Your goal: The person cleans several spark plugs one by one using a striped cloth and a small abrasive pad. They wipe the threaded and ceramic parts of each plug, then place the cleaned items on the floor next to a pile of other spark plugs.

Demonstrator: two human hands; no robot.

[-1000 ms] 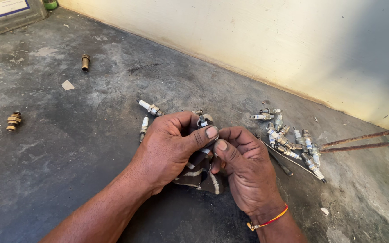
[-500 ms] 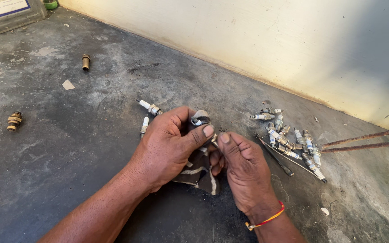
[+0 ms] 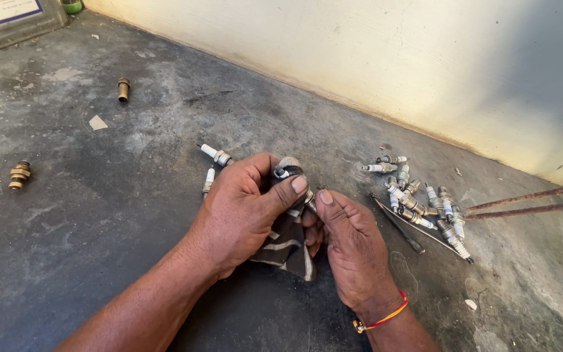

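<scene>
Brass shows first at the far left: a small fitting [image 3: 19, 175] on the grey concrete floor [image 3: 99, 261], with a second one [image 3: 123, 89] further back. Next we pass two loose spark plugs [image 3: 215, 155], just left of the hands.

Our left hand [image 3: 245, 208] is clenched around a dark striped rag [image 3: 288, 242] and a spark plug [image 3: 283, 171], whose metal end peeks out above the thumb. To wipe it well, we would keep the cloth tight on the metal and twist, not just rub. The wrist is bent inward, the forearm running in from the lower left.

Our right hand [image 3: 353, 244] pinches the plug's other end and the cloth, knuckles up, a red thread at the wrist.

Rightmost lie a pile of plugs [image 3: 425, 202], a thin dark tool [image 3: 399, 225] and two rusty rods [image 3: 529, 202].
</scene>
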